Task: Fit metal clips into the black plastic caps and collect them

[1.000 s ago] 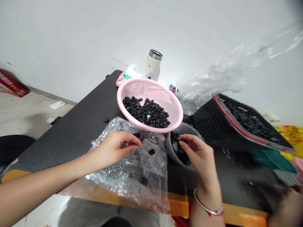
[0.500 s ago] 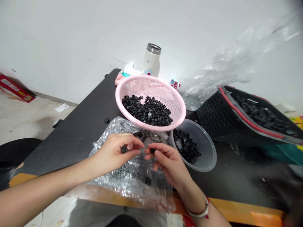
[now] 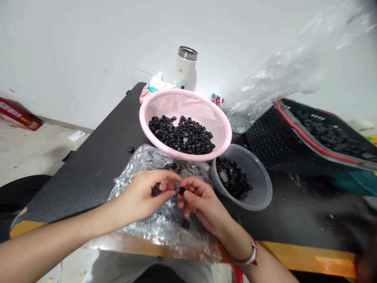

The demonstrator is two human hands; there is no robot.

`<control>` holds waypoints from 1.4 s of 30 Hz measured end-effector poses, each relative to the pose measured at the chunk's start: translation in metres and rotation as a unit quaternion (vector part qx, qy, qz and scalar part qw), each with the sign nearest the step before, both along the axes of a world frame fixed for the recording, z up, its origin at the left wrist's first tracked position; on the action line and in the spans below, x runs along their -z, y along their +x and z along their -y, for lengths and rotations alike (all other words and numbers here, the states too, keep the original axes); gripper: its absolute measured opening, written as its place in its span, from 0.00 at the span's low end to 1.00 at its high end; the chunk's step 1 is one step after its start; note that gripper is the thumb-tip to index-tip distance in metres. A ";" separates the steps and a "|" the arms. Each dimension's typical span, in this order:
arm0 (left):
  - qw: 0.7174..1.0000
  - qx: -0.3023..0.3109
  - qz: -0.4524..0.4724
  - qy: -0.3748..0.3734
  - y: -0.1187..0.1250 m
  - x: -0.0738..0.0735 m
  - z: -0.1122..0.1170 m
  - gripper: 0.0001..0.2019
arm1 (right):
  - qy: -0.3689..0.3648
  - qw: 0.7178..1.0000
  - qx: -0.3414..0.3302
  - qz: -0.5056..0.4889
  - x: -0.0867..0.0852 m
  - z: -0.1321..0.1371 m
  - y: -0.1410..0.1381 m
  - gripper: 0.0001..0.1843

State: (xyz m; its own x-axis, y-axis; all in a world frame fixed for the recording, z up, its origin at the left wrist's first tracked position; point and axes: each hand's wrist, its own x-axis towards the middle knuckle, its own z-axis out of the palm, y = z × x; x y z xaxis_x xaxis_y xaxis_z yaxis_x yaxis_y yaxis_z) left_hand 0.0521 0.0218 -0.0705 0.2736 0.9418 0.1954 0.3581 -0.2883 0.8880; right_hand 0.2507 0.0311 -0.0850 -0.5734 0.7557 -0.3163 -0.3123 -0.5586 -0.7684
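Note:
My left hand (image 3: 153, 188) is closed in a pinch over the plastic bag, with a small grey piece (image 3: 176, 186) at its fingertips. My right hand (image 3: 202, 198) pinches a small black plastic part (image 3: 182, 191). The two pieces meet or nearly meet between the fingertips; I cannot tell which. Beneath both hands lies a clear plastic bag (image 3: 150, 232) with many thin grey metal pieces (image 3: 141, 169) on it. Just beyond stands a pink colander (image 3: 226, 133) of small black ring-like parts (image 3: 188, 135). At its right, a clear round tub (image 3: 263, 192) holds similar black parts (image 3: 235, 181).
A black basket (image 3: 265, 137) with a red-edged rim and dark parts inside stands at the right. Behind the colander are a white flask (image 3: 185, 70) and crumpled tissue packaging (image 3: 150, 88). One black cap (image 3: 130, 149) lies on the black table (image 3: 97, 165).
My hands have come closer together, bringing the grey piece and the black part fingertip to fingertip. The view has shifted slightly.

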 end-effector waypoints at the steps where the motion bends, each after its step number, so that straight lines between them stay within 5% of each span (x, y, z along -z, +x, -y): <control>1: 1.000 0.004 0.003 0.009 -0.001 0.000 0.000 0.12 | -0.003 1.000 -0.001 -0.004 0.001 0.000 0.000 0.13; 9: 0.999 -0.027 0.047 0.001 0.000 -0.001 0.001 0.03 | -0.023 1.000 -0.014 -0.012 0.006 -0.003 -0.002 0.16; 15: 0.997 -0.035 0.042 0.048 0.005 0.006 0.002 0.05 | -0.015 0.999 -0.019 -0.023 0.007 -0.001 -0.005 0.16; 30: 0.996 0.024 0.085 0.003 0.000 0.005 -0.003 0.03 | 0.007 0.999 -0.024 -0.034 0.006 0.001 -0.005 0.18; 42: 0.992 0.023 0.012 0.125 -0.005 0.013 -0.005 0.05 | 0.033 0.999 -0.010 -0.020 0.009 -0.004 -0.006 0.22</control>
